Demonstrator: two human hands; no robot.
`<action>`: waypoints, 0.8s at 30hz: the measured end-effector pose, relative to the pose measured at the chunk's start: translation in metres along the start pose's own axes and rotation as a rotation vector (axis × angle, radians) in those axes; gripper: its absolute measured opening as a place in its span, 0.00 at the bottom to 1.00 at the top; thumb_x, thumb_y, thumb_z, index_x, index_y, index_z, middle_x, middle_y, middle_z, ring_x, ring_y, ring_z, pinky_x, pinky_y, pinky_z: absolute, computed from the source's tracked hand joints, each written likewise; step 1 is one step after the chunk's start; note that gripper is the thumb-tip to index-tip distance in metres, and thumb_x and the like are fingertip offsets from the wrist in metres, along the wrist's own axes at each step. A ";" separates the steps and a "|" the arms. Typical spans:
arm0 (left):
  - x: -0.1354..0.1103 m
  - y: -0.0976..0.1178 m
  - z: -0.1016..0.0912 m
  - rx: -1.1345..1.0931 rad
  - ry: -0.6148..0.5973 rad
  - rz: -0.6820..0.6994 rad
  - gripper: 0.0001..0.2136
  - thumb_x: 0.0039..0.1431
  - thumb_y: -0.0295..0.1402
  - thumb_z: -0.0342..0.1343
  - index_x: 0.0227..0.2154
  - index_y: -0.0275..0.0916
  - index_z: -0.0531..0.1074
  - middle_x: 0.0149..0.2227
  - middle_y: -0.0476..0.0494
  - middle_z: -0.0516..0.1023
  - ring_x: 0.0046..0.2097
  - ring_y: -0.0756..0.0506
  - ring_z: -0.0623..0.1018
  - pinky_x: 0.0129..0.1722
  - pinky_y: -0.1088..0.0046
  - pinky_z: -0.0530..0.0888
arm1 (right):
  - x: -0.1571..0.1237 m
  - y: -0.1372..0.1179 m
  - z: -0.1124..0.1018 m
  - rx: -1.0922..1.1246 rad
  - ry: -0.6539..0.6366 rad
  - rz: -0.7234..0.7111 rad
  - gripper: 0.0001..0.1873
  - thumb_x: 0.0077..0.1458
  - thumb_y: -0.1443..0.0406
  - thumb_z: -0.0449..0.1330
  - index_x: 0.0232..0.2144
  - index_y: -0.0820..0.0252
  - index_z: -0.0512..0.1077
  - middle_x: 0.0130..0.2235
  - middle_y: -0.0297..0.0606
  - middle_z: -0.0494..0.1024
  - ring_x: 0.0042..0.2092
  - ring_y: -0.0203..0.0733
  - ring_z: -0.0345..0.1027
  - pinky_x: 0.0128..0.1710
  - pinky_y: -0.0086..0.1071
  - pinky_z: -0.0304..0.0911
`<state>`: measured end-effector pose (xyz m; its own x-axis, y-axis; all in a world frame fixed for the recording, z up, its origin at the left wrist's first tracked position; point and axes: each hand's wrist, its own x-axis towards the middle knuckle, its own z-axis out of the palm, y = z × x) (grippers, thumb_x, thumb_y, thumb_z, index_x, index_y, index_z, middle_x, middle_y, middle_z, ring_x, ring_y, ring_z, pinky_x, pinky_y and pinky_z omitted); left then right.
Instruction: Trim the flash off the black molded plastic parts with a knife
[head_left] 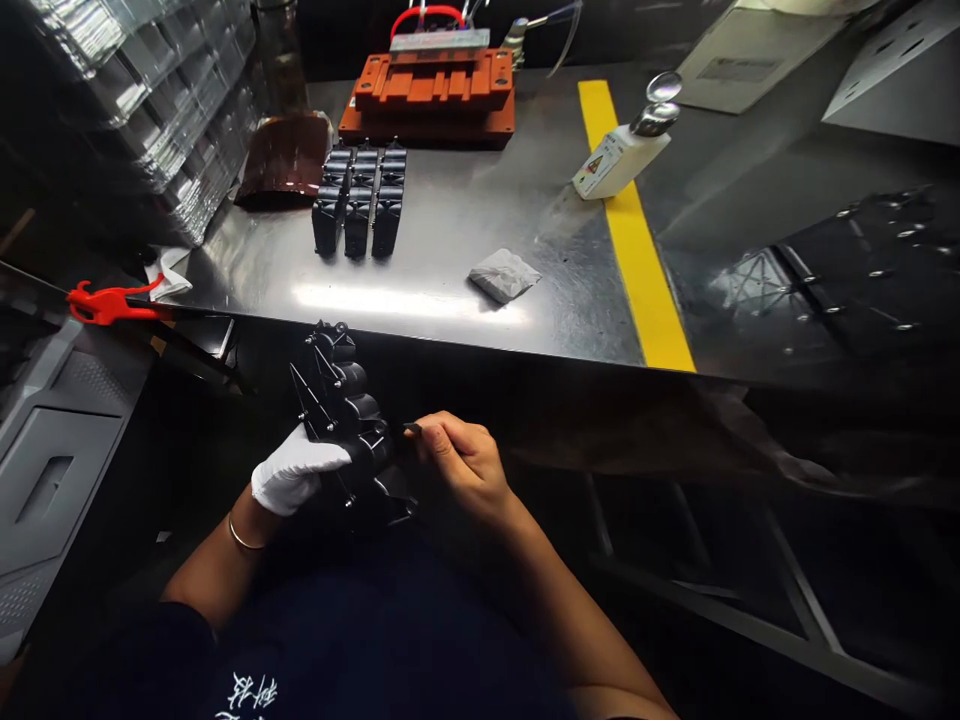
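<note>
My left hand point(294, 468), in a white glove, is closed around a long black moulded plastic part point(339, 400) held upright in front of my lap, below the table edge. My bare right hand point(461, 462) is pinched on a small dark tool or piece point(412, 429) whose tip touches the side of that part. What the pinched item is cannot be made out. Three rows of similar black parts point(360, 200) lie side by side on the steel table point(450, 290), further back.
An orange fixture point(433, 92) stands at the table's back. A white dispenser bottle point(622, 150) lies on a yellow stripe point(637, 250). A grey cloth point(504, 274), a brown curved sheet point(283, 160), stacked clear trays point(150, 90) and a red clamp point(109, 302) sit left.
</note>
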<state>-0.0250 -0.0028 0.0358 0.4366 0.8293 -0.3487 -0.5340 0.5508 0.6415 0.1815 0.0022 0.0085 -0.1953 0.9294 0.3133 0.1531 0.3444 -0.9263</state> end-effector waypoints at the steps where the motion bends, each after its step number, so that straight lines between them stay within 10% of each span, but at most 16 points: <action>1: 0.001 0.002 -0.001 0.014 0.004 0.019 0.24 0.39 0.27 0.69 0.45 0.38 0.77 0.38 0.44 0.83 0.40 0.42 0.81 0.41 0.71 0.77 | -0.001 -0.004 -0.003 -0.002 -0.097 -0.088 0.19 0.67 0.61 0.47 0.28 0.61 0.71 0.24 0.34 0.72 0.24 0.32 0.66 0.25 0.27 0.61; 10: 0.006 -0.003 -0.008 0.099 -0.022 0.001 0.27 0.41 0.30 0.68 0.49 0.37 0.74 0.40 0.41 0.82 0.43 0.39 0.81 0.45 0.66 0.76 | 0.005 -0.020 -0.008 -0.162 -0.355 -0.429 0.27 0.57 0.46 0.56 0.18 0.59 0.60 0.17 0.28 0.59 0.20 0.29 0.51 0.19 0.28 0.45; 24: 0.008 -0.017 0.000 -0.134 0.170 -0.049 0.18 0.44 0.31 0.67 0.40 0.34 0.75 0.38 0.41 0.81 0.45 0.36 0.80 0.53 0.55 0.73 | 0.007 -0.019 -0.013 -0.408 -0.160 -0.518 0.23 0.60 0.53 0.58 0.18 0.58 0.62 0.17 0.30 0.62 0.21 0.32 0.52 0.20 0.30 0.46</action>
<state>-0.0124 -0.0053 0.0227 0.3426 0.7986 -0.4948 -0.6113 0.5894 0.5281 0.1893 0.0041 0.0312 -0.4776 0.6108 0.6315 0.3483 0.7916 -0.5021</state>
